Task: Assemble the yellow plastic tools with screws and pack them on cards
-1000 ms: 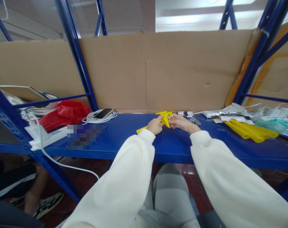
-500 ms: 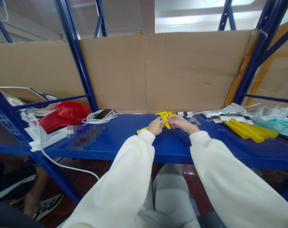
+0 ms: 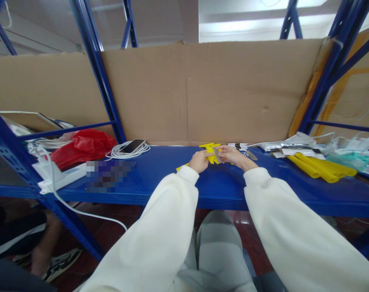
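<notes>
My left hand (image 3: 199,161) is closed at the edge of a small yellow plastic piece (image 3: 213,159), its index finger reaching toward the right. Facing it, my right hand (image 3: 231,155) pinches a thin flat grey plate (image 3: 217,154) between thumb and fingers, against the yellow piece. More yellow strips (image 3: 209,145) lie just behind the hands. Another yellow strip (image 3: 182,167) pokes out beside my left wrist. Small metal bits (image 3: 247,153) rest to the right of my right hand. The fingers cover part of the yellow piece.
White-and-black sticks (image 3: 237,146) lie at the back of the blue shelf (image 3: 162,178). Rolled yellow sheets (image 3: 316,167) and packets are at right. Leftward are a phone (image 3: 133,146) on a coiled white cable, and a red bag (image 3: 89,146). Cardboard (image 3: 233,89) stands behind. A person's leg shows lower left.
My right hand now shows the grey plate between its fingers, where the hands were close together over the yellow pieces before. The fingertips have drawn slightly apart.
</notes>
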Available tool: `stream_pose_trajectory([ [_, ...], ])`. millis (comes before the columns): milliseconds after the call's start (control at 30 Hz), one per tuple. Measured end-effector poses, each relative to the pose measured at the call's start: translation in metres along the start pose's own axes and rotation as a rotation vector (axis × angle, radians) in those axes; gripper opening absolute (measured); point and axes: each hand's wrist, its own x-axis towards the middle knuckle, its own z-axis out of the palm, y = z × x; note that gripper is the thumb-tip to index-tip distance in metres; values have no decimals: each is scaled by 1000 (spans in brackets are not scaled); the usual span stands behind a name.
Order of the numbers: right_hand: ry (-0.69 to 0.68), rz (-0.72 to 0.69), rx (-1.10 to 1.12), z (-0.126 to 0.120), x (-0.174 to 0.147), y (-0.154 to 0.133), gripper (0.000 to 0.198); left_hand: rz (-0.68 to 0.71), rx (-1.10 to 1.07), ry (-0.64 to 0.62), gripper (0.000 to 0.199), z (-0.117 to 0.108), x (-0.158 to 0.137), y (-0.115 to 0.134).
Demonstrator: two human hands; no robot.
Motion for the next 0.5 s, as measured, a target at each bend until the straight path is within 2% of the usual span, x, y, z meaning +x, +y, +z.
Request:
stream_pose_trajectory([
  [200,-48,-45,-50,0,1,2,38,-21,-1,5,53,2,0,-2],
  [500,-10,-45,-69,3,2,2,35,-24,46,27,55,4,1,-2],
])
